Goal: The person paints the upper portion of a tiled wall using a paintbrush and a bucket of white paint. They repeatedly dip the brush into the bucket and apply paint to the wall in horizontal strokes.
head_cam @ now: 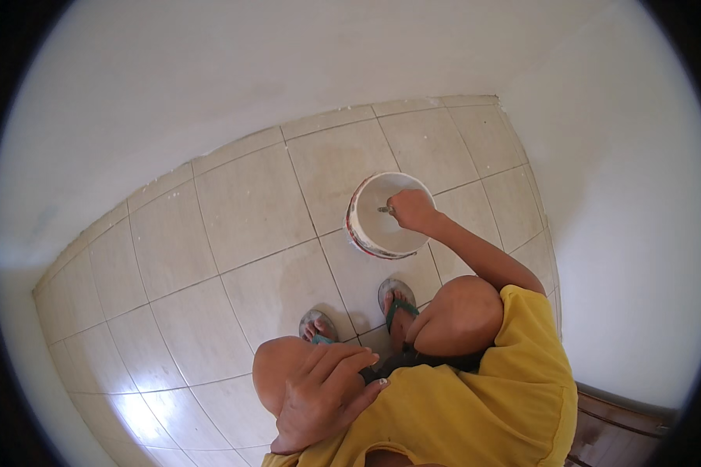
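Note:
A round white bucket [380,233], its outer side smeared with paint, stands on the tiled floor in front of my feet. Over its opening, my right hand [412,210] is closed around a thin handle [385,209], whose short end sticks out at the left of the fist. What the handle belongs to is hidden by the hand and the bucket. The inside of the bucket looks whitish; how full it is I cannot tell. My left hand [327,391] rests by my left knee, empty, with its fingers slightly apart.
Beige floor tiles [245,204] with small white specks surround the bucket. A pale wall [239,70] rises beyond them, meeting another wall [607,233] at the right. Dark brown wooden furniture or a door [613,432] shows at lower right. My sandalled feet are below the bucket.

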Available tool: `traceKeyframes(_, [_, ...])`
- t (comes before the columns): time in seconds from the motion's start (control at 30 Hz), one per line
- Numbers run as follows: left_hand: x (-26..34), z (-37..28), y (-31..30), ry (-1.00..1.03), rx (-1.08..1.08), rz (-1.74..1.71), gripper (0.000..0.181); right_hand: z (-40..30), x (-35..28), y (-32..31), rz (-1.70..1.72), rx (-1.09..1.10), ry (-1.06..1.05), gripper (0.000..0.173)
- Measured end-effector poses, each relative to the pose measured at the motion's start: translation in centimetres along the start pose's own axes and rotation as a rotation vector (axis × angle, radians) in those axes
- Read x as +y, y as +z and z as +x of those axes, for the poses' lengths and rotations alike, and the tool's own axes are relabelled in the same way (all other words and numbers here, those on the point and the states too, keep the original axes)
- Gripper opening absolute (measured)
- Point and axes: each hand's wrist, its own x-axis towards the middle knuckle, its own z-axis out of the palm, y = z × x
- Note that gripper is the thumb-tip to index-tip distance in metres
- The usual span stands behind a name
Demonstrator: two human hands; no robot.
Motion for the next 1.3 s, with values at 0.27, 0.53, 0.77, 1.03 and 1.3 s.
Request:
traceKeyframes(0.27, [0.0,0.0,-0.2,0.027,0.003,-0.013,0.032,-0.9,0.6,-0.7,0.108,-0.226,-0.064,0.02])
traceKeyframes(0.53, [0.0,0.0,-0.4,0.026,-0.001,-0.022,0.031,-0.7,-0.8,-0.8,0.253,-0.136,-0.076,0.02])
traceKeyframes(0.77, [0.0,-0.1,-0.4,0.027,0.007,-0.014,0.031,-0.3,-1.5,-0.6,0.093,0.01,0.027,0.018])
traceKeyframes(1.03, [0.3,0.1,-0.5,0.048,0.012,0.002,0.031,-1.5,0.4,-1.6,0.096,-0.013,0.01,0.02])
traceKeyframes(1.3, [0.1,0.0,-0.3,0.063,0.024,0.001,0.03,-6.2,1.5,-7.6,0.126,-0.081,-0.061,0.02])
